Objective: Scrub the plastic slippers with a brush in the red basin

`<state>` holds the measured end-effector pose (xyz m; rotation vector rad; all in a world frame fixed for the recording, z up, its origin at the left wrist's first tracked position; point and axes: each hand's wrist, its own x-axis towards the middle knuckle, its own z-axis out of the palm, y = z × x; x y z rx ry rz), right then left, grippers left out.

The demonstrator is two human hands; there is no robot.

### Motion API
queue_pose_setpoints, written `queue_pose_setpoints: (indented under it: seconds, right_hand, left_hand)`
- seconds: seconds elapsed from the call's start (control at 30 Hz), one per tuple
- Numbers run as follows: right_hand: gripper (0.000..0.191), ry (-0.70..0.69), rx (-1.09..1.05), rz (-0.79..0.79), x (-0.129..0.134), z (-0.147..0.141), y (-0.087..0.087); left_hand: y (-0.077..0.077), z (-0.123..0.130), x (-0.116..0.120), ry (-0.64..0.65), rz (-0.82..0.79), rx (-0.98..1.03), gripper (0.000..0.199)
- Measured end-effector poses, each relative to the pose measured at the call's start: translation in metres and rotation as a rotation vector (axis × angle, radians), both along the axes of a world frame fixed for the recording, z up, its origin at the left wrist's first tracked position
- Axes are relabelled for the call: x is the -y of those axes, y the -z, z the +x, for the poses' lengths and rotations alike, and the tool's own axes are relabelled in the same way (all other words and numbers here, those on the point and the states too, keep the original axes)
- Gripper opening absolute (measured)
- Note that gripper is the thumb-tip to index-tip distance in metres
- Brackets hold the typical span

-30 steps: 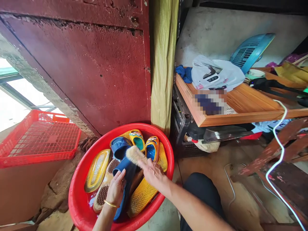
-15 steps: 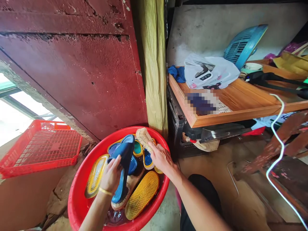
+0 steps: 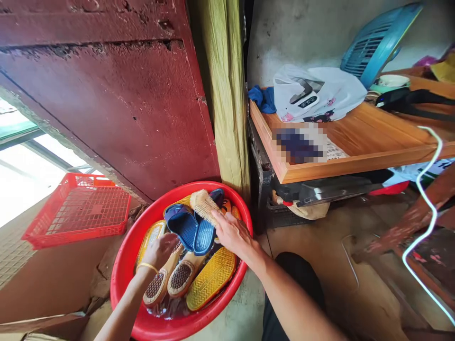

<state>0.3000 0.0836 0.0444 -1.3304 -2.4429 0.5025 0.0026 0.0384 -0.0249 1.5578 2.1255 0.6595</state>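
The right hand (image 3: 232, 237) closes around a pale-bristled scrub brush (image 3: 204, 207), and the bristles rest against a pair of navy blue slide sandals (image 3: 187, 226) that lie together near the middle of a round red plastic basin (image 3: 122, 279). The left hand (image 3: 159, 251), with a gold bangle (image 3: 148, 267) at its wrist, sits low over the basin, just beside the navy pair; whether it grips anything is hard to tell. The two hands are apart, with the navy sandals between them. Below them lie two tan slippers (image 3: 168, 279) with brown waffle soles, and a yellow sole with a chevron tread (image 3: 211, 272) faces up next to them. Shallow water (image 3: 167, 307) glistens in the bottom of the basin, and the wet sandals shine. A red plastic crate (image 3: 76, 210) lies off to the left on the floor, and a wooden tray (image 3: 341, 161) sits on a black crate (image 3: 265, 189) to the right, with a white plastic bag (image 3: 313, 92) on it
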Motion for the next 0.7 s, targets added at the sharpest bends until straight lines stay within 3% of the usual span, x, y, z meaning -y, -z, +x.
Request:
queue_pose_setpoints:
  seconds: [0.1,0.17,0.27,0.5,0.7]
  right_hand:
    - [0.057,-0.153,0.044,-0.020,0.021,-0.015,0.009]
    - [0.056,-0.219,0.090,-0.041,0.031,-0.023,0.018]
    - [0.054,-0.162,0.171,-0.104,0.034,-0.029,0.031]
    - [0.063,-0.009,0.220,-0.075,0.018,-0.027,0.055]
    - [0.060,-0.056,0.092,-0.052,0.014,-0.023,0.082]
  left_hand:
    - [0.037,-0.029,0.042,-0.062,-0.169,-0.261,0.069]
    - [0.057,-0.034,0.059,-0.056,-0.234,-0.329,0.077]
    - [0.071,-0.028,0.067,-0.081,-0.249,-0.347,0.086]
    - [0.055,-0.010,0.064,-0.099,-0.271,-0.282,0.086]
    - [0.024,-0.007,0.076,-0.206,-0.291,-0.288,0.075]
